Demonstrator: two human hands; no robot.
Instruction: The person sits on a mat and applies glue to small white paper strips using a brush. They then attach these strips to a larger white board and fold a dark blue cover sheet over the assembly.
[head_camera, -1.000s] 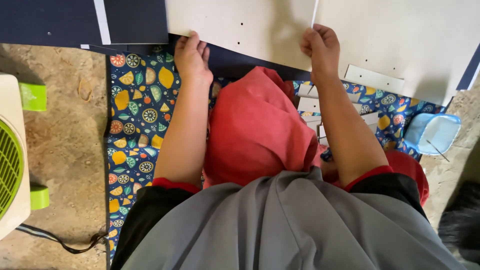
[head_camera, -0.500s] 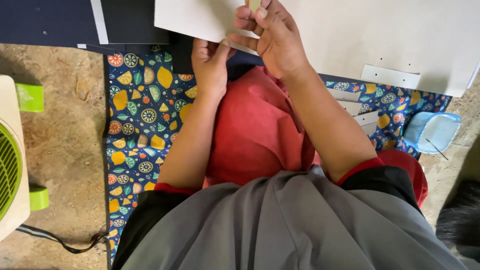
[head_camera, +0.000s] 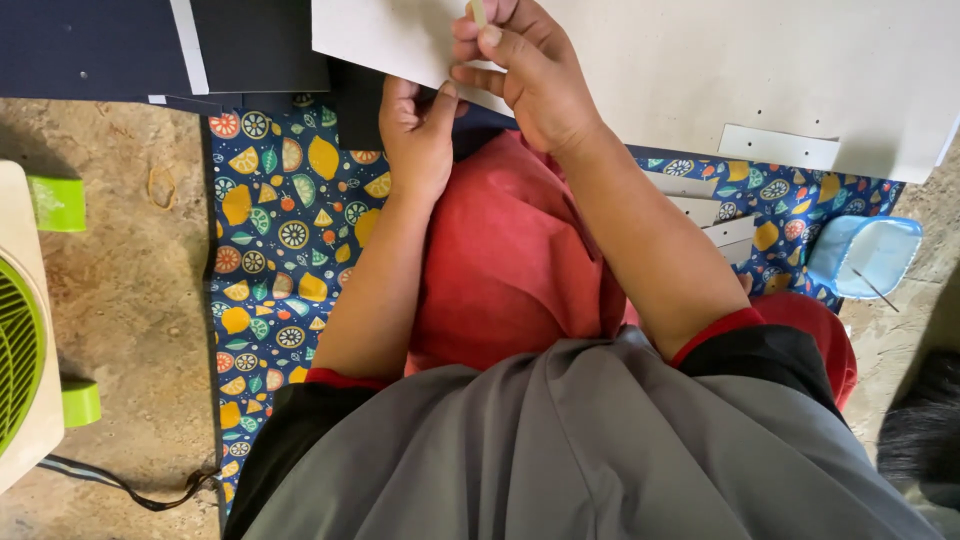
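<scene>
At the far left stands a cream fan with a green grille (head_camera: 18, 340). Right of it lies a dark blue fruit-patterned mat (head_camera: 280, 240). At upper centre, the left hand (head_camera: 418, 135) pinches the lower edge of a large pale grey cardboard sheet (head_camera: 720, 70). Just right, the right hand (head_camera: 520, 70) is closed around a small tan stick (head_camera: 478, 12). At the right edge sits a light blue plastic tub (head_camera: 865, 255).

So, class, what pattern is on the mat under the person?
Dark blue mat printed with lemons, citrus slices and leaves, seen in the head view.
</scene>
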